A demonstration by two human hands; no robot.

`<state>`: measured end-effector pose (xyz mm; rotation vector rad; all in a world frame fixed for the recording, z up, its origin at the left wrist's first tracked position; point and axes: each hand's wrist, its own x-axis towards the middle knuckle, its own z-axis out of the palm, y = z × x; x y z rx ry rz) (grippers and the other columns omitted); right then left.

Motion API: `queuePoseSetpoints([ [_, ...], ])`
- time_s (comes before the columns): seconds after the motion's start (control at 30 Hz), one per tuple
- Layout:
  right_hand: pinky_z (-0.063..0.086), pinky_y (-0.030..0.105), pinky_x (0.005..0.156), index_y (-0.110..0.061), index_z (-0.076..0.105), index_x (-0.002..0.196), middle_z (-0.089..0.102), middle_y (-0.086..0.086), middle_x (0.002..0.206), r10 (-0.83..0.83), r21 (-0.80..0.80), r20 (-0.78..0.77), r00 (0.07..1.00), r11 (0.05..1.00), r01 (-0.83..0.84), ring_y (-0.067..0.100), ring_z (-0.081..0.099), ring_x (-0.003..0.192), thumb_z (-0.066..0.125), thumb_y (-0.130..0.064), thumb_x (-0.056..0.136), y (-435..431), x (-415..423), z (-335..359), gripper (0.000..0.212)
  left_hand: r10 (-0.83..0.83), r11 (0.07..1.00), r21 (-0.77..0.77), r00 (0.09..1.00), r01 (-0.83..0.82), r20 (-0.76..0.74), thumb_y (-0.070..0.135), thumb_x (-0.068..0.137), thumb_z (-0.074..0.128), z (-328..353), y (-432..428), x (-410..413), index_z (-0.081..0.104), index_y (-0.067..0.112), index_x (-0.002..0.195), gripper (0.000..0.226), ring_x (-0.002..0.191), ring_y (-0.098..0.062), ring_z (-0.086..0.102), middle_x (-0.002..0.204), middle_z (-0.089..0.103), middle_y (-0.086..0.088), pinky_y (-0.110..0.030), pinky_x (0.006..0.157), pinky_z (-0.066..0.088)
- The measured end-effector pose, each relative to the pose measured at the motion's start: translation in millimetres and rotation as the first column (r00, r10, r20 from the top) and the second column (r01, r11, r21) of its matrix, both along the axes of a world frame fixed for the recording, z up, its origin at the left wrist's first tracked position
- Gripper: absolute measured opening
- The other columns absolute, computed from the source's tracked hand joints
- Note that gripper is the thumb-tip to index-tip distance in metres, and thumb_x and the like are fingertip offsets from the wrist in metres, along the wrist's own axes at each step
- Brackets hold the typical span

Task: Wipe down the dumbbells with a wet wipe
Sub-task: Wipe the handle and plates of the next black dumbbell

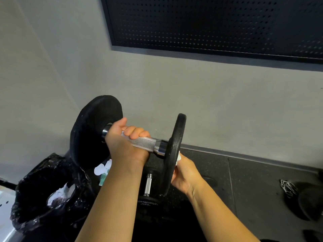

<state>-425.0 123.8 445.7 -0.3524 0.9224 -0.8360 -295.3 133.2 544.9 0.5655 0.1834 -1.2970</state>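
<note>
While gripping dumbbell (145,143) in left hand (127,144), wiping plate (174,137) beside it.
Pinching wet wipe (178,158) in right hand (183,173) on outer face, hands apart; next: rotate, finish rim.

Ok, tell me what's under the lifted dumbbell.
A second dumbbell on the black floor mat: its silver handle and one plate show. The lifted dumbbell and left forearm cover the rest.

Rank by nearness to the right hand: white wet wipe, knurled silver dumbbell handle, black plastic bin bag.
1. White wet wipe, in that right hand.
2. Knurled silver dumbbell handle, upper left.
3. Black plastic bin bag, far left.
</note>
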Motion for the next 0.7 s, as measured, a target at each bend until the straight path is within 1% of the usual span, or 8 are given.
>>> queuePoseSetpoints([
  [0.1,0.021,0.02,0.041,-0.014,0.051,0.072,0.041,0.002,0.059,0.04,0.032,-0.129,0.991,0.999,-0.036,0.009,0.032,0.044,0.048,-0.016,0.098,-3.4,-1.7,0.2,0.026,0.017,1.0,0.002,1.0,-0.017,0.019,0.02,0.087,0.049,3.4,-3.8,-2.7,0.025,0.023,0.055,0.04,0.032,-0.006,0.028,0.041,0.029,0.009,-0.015,0.041,0.024],
  [0.17,0.021,0.018,0.039,-0.012,0.053,0.065,0.048,0.0,0.051,0.048,-0.023,-0.368,0.929,0.998,-0.06,0.008,0.035,0.037,0.048,-0.011,0.095,-8.6,-8.5,15.2,0.03,0.047,0.999,0.013,0.997,-0.047,0.059,0.018,0.088,0.049,6.3,-5.1,-4.0,0.026,0.022,0.054,0.042,0.033,-0.007,0.027,0.043,0.027,0.009,-0.017,0.041,0.023],
  [0.23,0.025,0.02,0.04,-0.017,0.052,0.054,0.048,-0.007,0.038,-0.078,-0.129,-0.534,0.842,0.992,0.01,0.003,0.037,0.03,0.053,-0.015,0.094,-15.1,-20.7,42.9,0.04,0.091,0.995,0.029,0.99,-0.095,0.109,0.017,0.088,0.049,8.1,-5.0,-3.8,0.025,0.022,0.054,0.042,0.034,-0.007,0.025,0.044,0.025,0.01,-0.018,0.041,0.023],
  [0.3,0.028,0.019,0.041,-0.018,0.053,0.055,0.046,-0.01,0.036,-0.239,-0.298,-0.553,0.798,0.951,0.078,0.002,0.035,0.03,0.058,-0.029,0.093,-19.1,-33.4,77.8,0.04,0.129,0.989,0.044,0.979,-0.138,0.159,0.016,0.089,0.049,9.1,-4.7,-2.8,0.024,0.021,0.057,0.041,0.035,-0.008,0.023,0.045,0.024,0.01,-0.018,0.04,0.023],
  [0.37,0.031,0.017,0.04,-0.011,0.056,0.059,0.049,-0.001,0.044,-0.355,-0.46,-0.543,0.761,0.884,0.084,0.007,0.035,0.036,0.061,-0.035,0.09,-21.5,-36.2,109.4,0.04,0.163,0.981,0.07,0.966,-0.18,0.201,0.016,0.089,0.05,9.1,-4.5,-1.3,0.025,0.021,0.059,0.04,0.036,-0.009,0.023,0.046,0.023,0.009,-0.02,0.041,0.025],
  [0.47,0.054,0.033,0.059,0.004,0.063,0.073,0.07,0.016,0.073,-0.381,-0.576,-0.629,0.678,0.814,-0.076,0.027,0.062,0.06,0.063,-0.041,0.082,-24.5,-20.6,133.7,0.046,0.21,0.969,0.083,0.949,-0.235,0.234,0.015,0.089,0.051,10.8,-4.2,-1.2,0.025,0.021,0.059,0.039,0.037,-0.01,0.023,0.045,0.023,0.009,-0.021,0.042,0.025],
  [0.53,0.057,0.041,0.071,-0.007,0.058,0.066,0.071,0.01,0.07,-0.35,-0.555,-0.732,0.584,0.804,-0.213,0.028,0.064,0.066,0.063,-0.043,0.078,-21.2,-9.7,139.4,0.038,0.227,0.964,0.082,0.939,-0.255,0.259,0.015,0.09,0.051,12.3,-3.5,-2.6,0.025,0.021,0.06,0.04,0.037,-0.009,0.023,0.045,0.023,0.008,-0.021,0.042,0.024],
  [0.7,0.047,0.035,0.057,-0.021,0.042,0.065,0.057,-0.001,0.059,-0.545,-0.645,-0.76,0.354,0.699,-0.31,0.024,0.057,0.059,0.058,-0.036,0.088,11.0,-1.0,135.3,0.032,0.243,0.94,0.157,0.918,-0.303,0.313,0.02,0.09,0.059,14.2,-5.0,-2.6,0.028,0.02,0.06,0.043,0.04,-0.009,0.023,0.05,0.022,0.007,-0.021,0.044,0.026],
])
